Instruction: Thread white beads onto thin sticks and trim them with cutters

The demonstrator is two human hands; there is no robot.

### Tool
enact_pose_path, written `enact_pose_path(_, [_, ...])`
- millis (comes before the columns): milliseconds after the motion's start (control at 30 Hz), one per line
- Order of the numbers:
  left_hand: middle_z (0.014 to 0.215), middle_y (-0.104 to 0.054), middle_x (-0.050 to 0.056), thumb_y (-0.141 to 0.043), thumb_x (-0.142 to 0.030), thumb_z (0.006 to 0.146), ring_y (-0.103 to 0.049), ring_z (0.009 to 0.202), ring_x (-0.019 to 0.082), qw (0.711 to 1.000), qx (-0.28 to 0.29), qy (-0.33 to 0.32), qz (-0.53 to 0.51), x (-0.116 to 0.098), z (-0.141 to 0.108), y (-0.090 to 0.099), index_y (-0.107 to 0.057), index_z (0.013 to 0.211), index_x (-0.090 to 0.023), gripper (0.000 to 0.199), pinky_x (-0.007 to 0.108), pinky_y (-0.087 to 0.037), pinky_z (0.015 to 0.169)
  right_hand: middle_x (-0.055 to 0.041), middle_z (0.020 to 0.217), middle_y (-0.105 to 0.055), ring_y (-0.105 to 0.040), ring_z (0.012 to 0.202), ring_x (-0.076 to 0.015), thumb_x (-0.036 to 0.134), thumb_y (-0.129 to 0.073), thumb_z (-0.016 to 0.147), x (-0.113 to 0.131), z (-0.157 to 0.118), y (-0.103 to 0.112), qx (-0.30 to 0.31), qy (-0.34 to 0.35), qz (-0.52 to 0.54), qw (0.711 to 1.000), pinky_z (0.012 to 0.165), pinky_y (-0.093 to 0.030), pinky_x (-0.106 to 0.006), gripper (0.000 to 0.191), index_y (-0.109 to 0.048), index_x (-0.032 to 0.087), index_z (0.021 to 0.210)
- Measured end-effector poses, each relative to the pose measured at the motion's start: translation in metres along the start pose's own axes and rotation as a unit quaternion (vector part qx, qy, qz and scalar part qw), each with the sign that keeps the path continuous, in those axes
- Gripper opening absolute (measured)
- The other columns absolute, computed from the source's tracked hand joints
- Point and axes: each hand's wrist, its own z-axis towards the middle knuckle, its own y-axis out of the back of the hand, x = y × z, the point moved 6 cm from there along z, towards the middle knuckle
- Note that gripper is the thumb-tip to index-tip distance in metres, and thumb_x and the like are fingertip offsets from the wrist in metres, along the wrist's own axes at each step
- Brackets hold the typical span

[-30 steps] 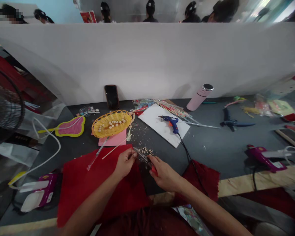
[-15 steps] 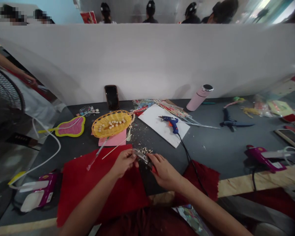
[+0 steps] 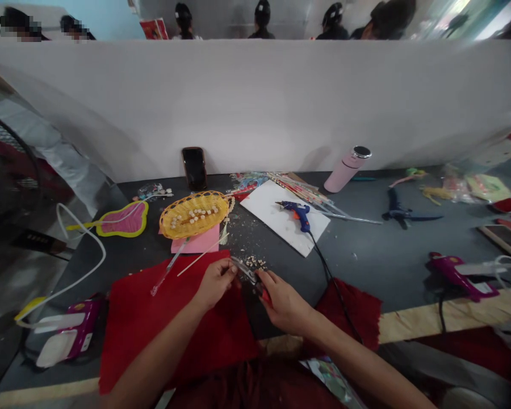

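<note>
Red-handled metal pliers sit just above the table, R hand fingers wrapped round the grips. L hand meets the tool's tip, fingers pinched closed; can't tell what's btwn them, if anything. Both forearms reach fwd, wrists low, hands nearly together. Nr the tool, a loose pile of small pale bits; farther L, pale pieces lie in the yellow basket. Amt done vs. left: unclear. Red cloth lies under the L forearm; blue glue gun rests on a white board, off R.
</note>
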Motion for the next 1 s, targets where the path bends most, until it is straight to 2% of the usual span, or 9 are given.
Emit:
enact_pose_path(267, [0.047,-0.057,-0.002,-0.055,-0.047,0.079,-0.027,0.033,0.004,1.000,0.004,-0.005,0.000,-0.002,0.001,-0.002,-0.046,0.066,-0.017,0.034,0.018,-0.019,0.037,-0.0123,0.120,-0.052,-0.051,0.108,-0.0212,0.015,-0.045,0.080,0.002,-0.002,0.005,0.035,-0.005,0.091,0.995,0.094,-0.040,-0.034,0.050,-0.035,0.014,0.129])
enact_pose_path(367, [0.052,-0.057,-0.002,-0.053,-0.046,0.080,-0.033,0.037,0.006,1.000,-0.003,-0.014,0.021,-0.001,0.002,-0.001,-0.048,0.068,-0.016,0.032,0.018,-0.023,0.039,-0.0134,0.121,-0.052,-0.050,0.110,-0.0224,0.016,-0.045,0.080,0.000,-0.001,0.005,0.030,-0.013,0.062,0.998,0.095,-0.039,-0.036,0.051,-0.035,0.013,0.130])
enact_pose_path(467, [0.065,-0.060,0.000,-0.054,-0.039,0.080,-0.046,0.050,0.009,0.996,-0.029,-0.056,0.068,-0.004,0.003,0.002,-0.054,0.074,-0.015,0.024,0.019,-0.032,0.047,-0.0139,0.120,-0.051,-0.049,0.110,-0.0243,0.016,-0.045,0.080,-0.002,0.000,0.004,0.021,-0.037,-0.004,0.999,0.093,-0.038,-0.038,0.052,-0.035,0.014,0.132])
enact_pose_path(567, [0.069,-0.059,0.001,-0.053,-0.033,0.080,-0.050,0.060,0.011,0.991,-0.056,-0.085,0.090,-0.008,0.001,0.004,-0.057,0.073,-0.015,0.020,0.020,-0.036,0.054,-0.0137,0.121,-0.050,-0.048,0.109,-0.0259,0.017,-0.045,0.081,-0.005,-0.001,0.003,0.021,-0.062,-0.057,0.996,0.091,-0.037,-0.040,0.055,-0.033,0.017,0.134])
enact_pose_path(667, [0.061,-0.058,0.000,-0.054,-0.034,0.079,-0.047,0.053,0.010,0.996,-0.039,-0.046,0.063,-0.011,-0.002,0.002,-0.057,0.072,-0.015,0.020,0.020,-0.033,0.050,-0.0131,0.125,-0.048,-0.045,0.111,-0.0263,0.018,-0.045,0.081,-0.004,-0.001,0.002,0.022,-0.057,-0.082,0.995,0.090,-0.036,-0.039,0.057,-0.031,0.018,0.136])
enact_pose_path(833, [0.047,-0.056,-0.002,-0.061,-0.038,0.072,-0.027,0.033,0.004,0.995,0.054,0.083,-0.003,-0.015,-0.007,-0.002,-0.056,0.075,-0.014,0.024,0.019,-0.015,0.037,-0.0127,0.125,-0.047,-0.043,0.112,-0.0264,0.015,-0.046,0.077,-0.001,-0.001,0.002,0.026,-0.030,-0.089,0.995,0.090,-0.035,-0.039,0.062,-0.030,0.018,0.136])
enact_pose_path(900, [0.047,-0.057,-0.001,-0.063,-0.038,0.071,-0.024,0.031,0.003,0.992,0.074,0.102,-0.018,-0.015,-0.007,-0.002,-0.056,0.075,-0.014,0.026,0.018,-0.012,0.036,-0.0133,0.124,-0.047,-0.043,0.111,-0.0257,0.013,-0.046,0.075,-0.001,-0.001,0.000,0.022,-0.023,-0.084,0.996,0.090,-0.036,-0.038,0.062,-0.031,0.016,0.135])
enact_pose_path(1000, [0.048,-0.057,-0.002,-0.064,-0.040,0.071,-0.022,0.031,0.002,0.991,0.062,0.109,-0.035,-0.010,-0.006,0.000,-0.057,0.078,-0.014,0.028,0.018,-0.010,0.034,-0.0138,0.119,-0.049,-0.046,0.107,-0.0247,0.010,-0.045,0.074,-0.002,0.000,-0.003,0.018,-0.024,-0.071,0.997,0.090,-0.037,-0.037,0.060,-0.033,0.013,0.133])
